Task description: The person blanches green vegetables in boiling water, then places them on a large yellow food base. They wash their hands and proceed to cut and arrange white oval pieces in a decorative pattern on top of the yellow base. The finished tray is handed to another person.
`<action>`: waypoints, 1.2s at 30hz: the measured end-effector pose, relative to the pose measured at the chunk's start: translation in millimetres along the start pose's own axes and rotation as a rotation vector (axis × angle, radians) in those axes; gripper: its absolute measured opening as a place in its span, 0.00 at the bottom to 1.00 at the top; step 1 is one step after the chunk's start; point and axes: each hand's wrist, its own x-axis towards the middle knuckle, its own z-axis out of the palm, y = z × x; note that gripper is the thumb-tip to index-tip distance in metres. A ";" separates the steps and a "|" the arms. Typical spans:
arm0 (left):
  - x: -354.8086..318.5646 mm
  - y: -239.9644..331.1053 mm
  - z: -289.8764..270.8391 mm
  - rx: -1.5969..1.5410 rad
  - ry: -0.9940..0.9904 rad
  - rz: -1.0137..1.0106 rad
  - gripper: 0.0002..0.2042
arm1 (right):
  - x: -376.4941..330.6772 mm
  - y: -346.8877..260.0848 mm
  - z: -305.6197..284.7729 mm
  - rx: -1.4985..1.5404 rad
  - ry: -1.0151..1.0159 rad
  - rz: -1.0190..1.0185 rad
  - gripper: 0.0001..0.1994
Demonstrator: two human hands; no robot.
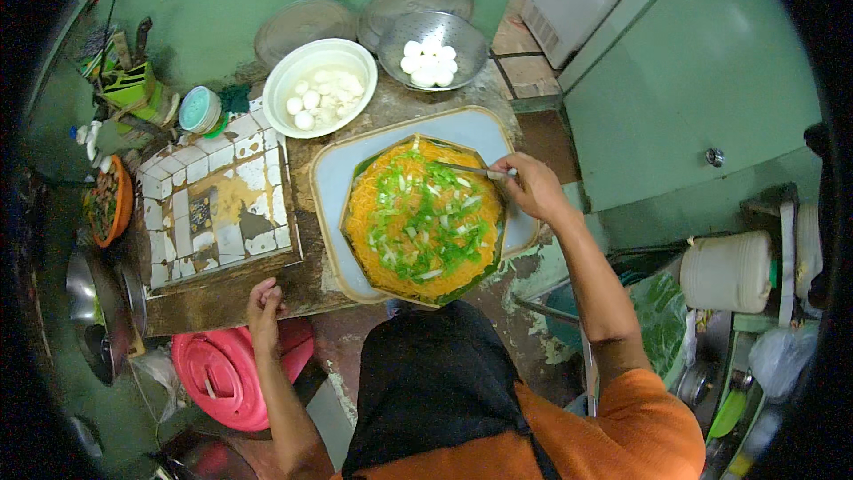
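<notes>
My right hand point(531, 185) is closed around the handle of a slim metal utensil point(464, 167), perhaps a spoon or a knife; its far end reaches over the food. Below it, a leaf-lined octagonal tray point(346, 229) holds a round bed of orange noodles point(373, 253), scattered with chopped green onions point(426, 222). This rests on a larger pale blue tray point(327, 185) with a tan rim. My left hand point(265, 300) hangs at the counter's front edge, left of the trays, its fingers loosely curled with nothing visible in them.
Behind the trays, a white basin point(277, 116) holds peeled eggs in liquid, beside a metal colander point(480, 52) with more eggs. A broken-tiled recess point(283, 213) lies left. An orange bowl point(121, 213) of chopped food sits farther left; a pink lidded bucket point(213, 373) stands below.
</notes>
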 end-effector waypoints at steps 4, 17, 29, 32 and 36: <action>6.0 -3.7 1.8 0.049 -0.040 0.001 0.15 | -56.0 0.9 18.6 0.122 0.034 0.173 0.10; 56.6 36.5 41.4 0.042 -0.275 0.118 0.12 | 33.0 -42.2 40.0 -0.202 0.223 0.013 0.09; 16.0 -6.3 -14.6 -0.034 -0.133 0.014 0.13 | 34.4 -31.9 21.0 -0.275 0.074 0.015 0.10; 21.4 -6.8 -17.7 -0.038 -0.098 -0.008 0.14 | -4.4 -24.1 9.5 -0.182 0.272 0.076 0.10; 30.6 -4.0 -12.6 -0.044 -0.178 0.012 0.13 | -76.8 -25.4 27.9 -0.080 0.243 0.194 0.10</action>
